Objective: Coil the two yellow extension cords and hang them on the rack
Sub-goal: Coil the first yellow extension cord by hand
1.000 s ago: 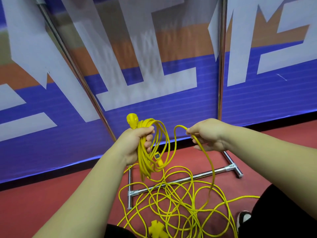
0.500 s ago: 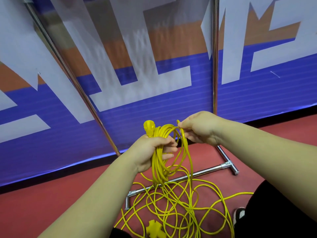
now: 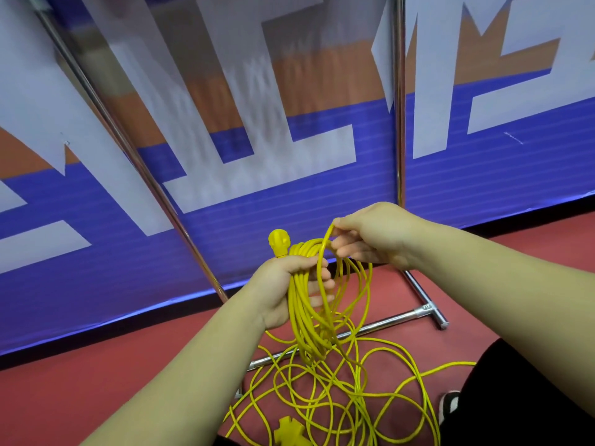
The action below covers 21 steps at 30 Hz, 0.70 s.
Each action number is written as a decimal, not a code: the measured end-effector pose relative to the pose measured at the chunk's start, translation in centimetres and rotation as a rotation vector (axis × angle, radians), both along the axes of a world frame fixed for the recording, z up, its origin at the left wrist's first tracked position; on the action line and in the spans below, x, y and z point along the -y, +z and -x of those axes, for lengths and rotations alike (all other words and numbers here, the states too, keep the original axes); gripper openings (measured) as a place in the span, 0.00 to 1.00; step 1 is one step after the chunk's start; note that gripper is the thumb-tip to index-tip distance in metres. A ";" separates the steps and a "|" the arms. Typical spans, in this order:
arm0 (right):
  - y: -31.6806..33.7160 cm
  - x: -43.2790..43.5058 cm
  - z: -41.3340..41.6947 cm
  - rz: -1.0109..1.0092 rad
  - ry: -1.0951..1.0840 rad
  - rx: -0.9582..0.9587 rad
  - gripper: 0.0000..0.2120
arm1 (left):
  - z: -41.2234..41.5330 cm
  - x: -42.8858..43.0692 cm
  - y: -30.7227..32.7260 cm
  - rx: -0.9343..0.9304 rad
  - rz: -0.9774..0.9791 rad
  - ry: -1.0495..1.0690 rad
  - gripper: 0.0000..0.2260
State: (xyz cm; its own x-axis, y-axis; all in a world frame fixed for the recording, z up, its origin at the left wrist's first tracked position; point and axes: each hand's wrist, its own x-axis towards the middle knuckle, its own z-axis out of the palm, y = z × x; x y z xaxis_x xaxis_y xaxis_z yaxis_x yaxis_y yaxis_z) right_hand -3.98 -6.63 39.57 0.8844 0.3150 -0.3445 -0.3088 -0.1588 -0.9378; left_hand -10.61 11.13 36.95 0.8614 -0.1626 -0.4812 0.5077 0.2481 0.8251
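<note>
Fingers point(image 3: 326, 282) of the left hand point(image 3: 280, 284) are curled round a bundle of the yellow extension cord point(image 3: 301, 317). Its loops are held with their long axis near upright and hang below the fist, while the plug point(image 3: 279, 243) is pointed up and away above it. One strand is pinched at the top of its arc by the right hand point(image 3: 376, 236), just beside the left, and the rest is spread in loose loops on the red floor point(image 3: 96, 381), across the rack point(image 3: 386, 324) base bar.

One left hand point(image 3: 280, 294); one right hand point(image 3: 376, 239); one cord coil point(image 3: 301, 320); one plug point(image 3: 279, 243)
</note>
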 end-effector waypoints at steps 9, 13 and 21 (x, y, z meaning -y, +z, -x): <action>-2.2 0.3 1.6 0.081 0.388 0.125 0.12 | -0.4 -2.2 3.2 0.223 0.318 0.150 0.05; -3.9 -1.4 2.2 0.130 0.514 0.202 0.11 | -0.5 -3.0 4.3 0.312 0.432 0.215 0.02; -6.9 -4.5 3.0 0.234 0.632 0.315 0.17 | -0.2 -4.3 4.8 0.375 0.536 0.365 0.02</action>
State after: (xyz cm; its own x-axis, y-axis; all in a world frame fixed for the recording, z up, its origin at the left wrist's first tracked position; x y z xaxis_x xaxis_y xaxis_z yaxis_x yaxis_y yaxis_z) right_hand -6.93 -2.17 32.65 0.6267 0.7461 -0.2248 0.1860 -0.4234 -0.8866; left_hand -10.36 15.46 41.71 0.9961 0.0355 -0.0803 0.0248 0.7635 0.6453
